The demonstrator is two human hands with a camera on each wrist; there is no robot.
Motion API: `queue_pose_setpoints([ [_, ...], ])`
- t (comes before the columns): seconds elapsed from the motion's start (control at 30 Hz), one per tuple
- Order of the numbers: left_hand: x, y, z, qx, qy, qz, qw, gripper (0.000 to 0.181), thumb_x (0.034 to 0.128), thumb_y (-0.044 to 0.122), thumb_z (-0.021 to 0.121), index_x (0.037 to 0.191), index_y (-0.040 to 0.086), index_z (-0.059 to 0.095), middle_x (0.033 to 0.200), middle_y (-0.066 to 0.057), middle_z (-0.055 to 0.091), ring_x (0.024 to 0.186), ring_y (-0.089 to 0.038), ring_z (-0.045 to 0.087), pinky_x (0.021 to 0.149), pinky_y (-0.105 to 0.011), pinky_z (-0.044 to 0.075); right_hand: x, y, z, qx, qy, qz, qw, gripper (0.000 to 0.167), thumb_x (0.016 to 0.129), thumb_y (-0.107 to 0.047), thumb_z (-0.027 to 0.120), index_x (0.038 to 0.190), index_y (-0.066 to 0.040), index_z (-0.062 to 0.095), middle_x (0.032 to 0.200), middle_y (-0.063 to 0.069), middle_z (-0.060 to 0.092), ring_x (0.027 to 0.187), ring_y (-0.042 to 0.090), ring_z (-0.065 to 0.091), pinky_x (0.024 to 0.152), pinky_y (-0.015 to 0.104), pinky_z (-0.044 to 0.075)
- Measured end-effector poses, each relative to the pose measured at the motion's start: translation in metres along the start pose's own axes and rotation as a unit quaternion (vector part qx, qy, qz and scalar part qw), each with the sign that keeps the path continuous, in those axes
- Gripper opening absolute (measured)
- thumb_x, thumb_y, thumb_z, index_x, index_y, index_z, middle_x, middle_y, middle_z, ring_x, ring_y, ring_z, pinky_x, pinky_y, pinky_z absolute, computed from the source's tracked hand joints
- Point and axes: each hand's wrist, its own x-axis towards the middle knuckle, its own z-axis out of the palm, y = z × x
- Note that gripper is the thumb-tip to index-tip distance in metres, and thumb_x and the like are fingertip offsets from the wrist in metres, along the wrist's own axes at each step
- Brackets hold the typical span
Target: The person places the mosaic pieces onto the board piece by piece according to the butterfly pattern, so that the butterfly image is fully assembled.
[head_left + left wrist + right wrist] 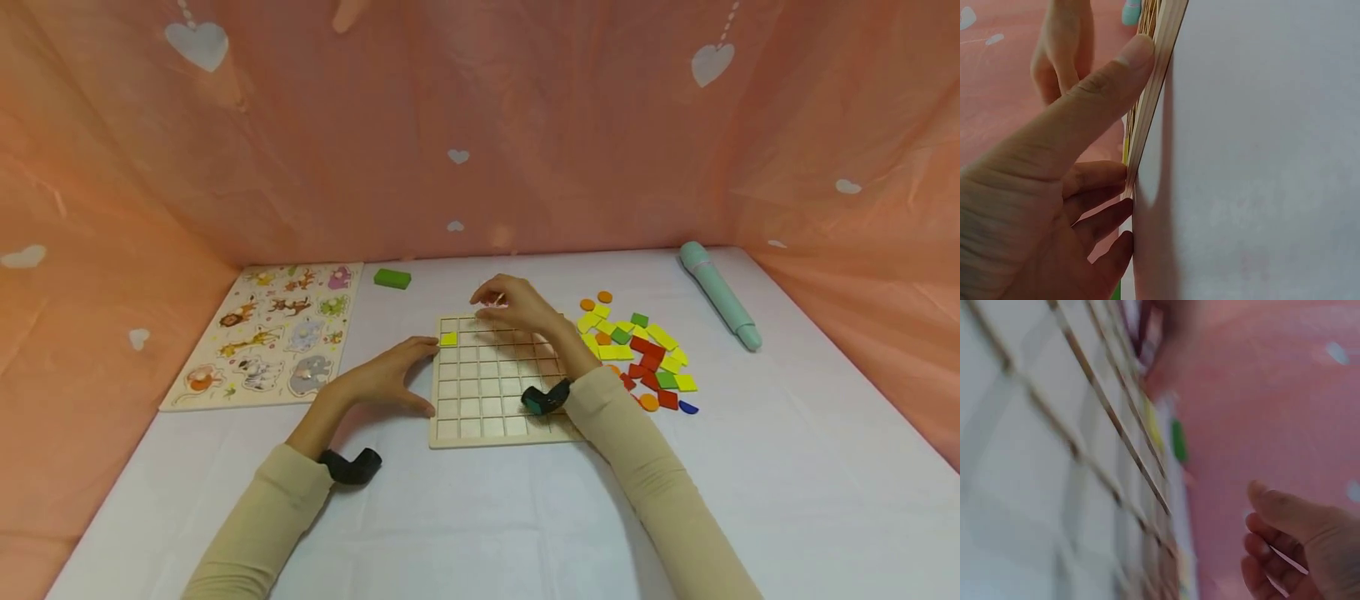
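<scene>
A wooden grid board (480, 444) lies on the white cloth, with a yellow tile (448, 339) near its upper left corner. My left hand (382, 375) touches the board's left edge, thumb and fingertips spread apart along it; the left wrist view shows the thumb on the board's rim (1159, 75). Over the far part of the board is my right hand (521, 308), raised with its fingers loosely bent. The right wrist view shows nothing between that thumb and fingers (1266, 540). My right forearm hides the board's lower right part.
Beside the board, at right, lies a spread of coloured flat pieces (651, 348). A mint-green microphone-shaped object (720, 296) rests farther right. At left is an animal puzzle board (262, 333); a green block (392, 279) lies near the back. Pink curtain (480, 125) hangs behind.
</scene>
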Motion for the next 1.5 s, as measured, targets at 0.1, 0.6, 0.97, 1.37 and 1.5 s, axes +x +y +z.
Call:
queue_pose_setpoints([
  [0.1, 0.0, -0.001, 0.002, 0.001, 0.001, -0.001, 1.0, 0.098, 0.0654, 0.038, 0.084, 0.139, -0.006, 0.036, 0.146, -0.021, 0.03, 0.136, -0.036, 0.026, 0.113, -0.047, 0.022, -0.021, 0.011, -0.034, -0.008, 0.021, 0.02, 0.9996, 0.024, 0.086, -0.006, 0.066, 0.108, 0.003, 0.064, 0.104, 0.019, 0.062, 0.092, 0.026, 0.057, 0.084, 0.039, 0.051],
  [0.6, 0.001, 0.001, 0.0, 0.014, 0.001, 0.0, 0.9999, 0.098, 0.0657, 0.04, 0.083, 0.139, -0.005, 0.036, 0.147, -0.02, 0.03, 0.136, -0.035, 0.026, 0.113, -0.047, 0.023, -0.112, 0.083, -0.094, -0.049, 0.087, 0.242, 0.965, 0.034, 0.087, -0.016, 0.066, 0.115, 0.004, 0.061, 0.112, 0.021, 0.06, 0.098, 0.032, 0.055, 0.091, 0.044, 0.047],
  [0.97, 0.001, 0.001, 0.0, 0.011, 0.0, -0.002, 0.9999, 0.097, 0.0654, 0.039, 0.083, 0.138, -0.005, 0.036, 0.147, -0.021, 0.03, 0.136, -0.036, 0.026, 0.113, -0.047, 0.022, -0.108, 0.089, -0.093, -0.073, 0.053, 0.247, 0.9648, 0.037, 0.086, -0.018, 0.067, 0.115, 0.004, 0.061, 0.114, 0.021, 0.056, 0.098, 0.032, 0.052, 0.091, 0.046, 0.045],
  [1.37, 0.002, 0.001, 0.0, 0.011, -0.002, -0.005, 0.9999, 0.099, 0.0653, 0.038, 0.083, 0.139, -0.005, 0.035, 0.147, -0.02, 0.03, 0.137, -0.034, 0.025, 0.114, -0.045, 0.021, -0.086, 0.063, -0.091, -0.065, 0.085, 0.206, 0.9727, 0.033, 0.088, -0.014, 0.065, 0.115, 0.003, 0.062, 0.113, 0.021, 0.059, 0.097, 0.032, 0.056, 0.088, 0.044, 0.049],
  [1.5, 0.002, 0.001, 0.001, 0.011, -0.003, -0.005, 0.9999, 0.098, 0.0655, 0.039, 0.083, 0.139, -0.005, 0.035, 0.147, -0.02, 0.03, 0.137, -0.034, 0.025, 0.114, -0.046, 0.021, -0.059, 0.037, -0.078, -0.031, 0.101, 0.147, 0.9835, 0.032, 0.087, -0.014, 0.066, 0.115, 0.001, 0.063, 0.114, 0.018, 0.061, 0.099, 0.03, 0.058, 0.089, 0.042, 0.05],
])
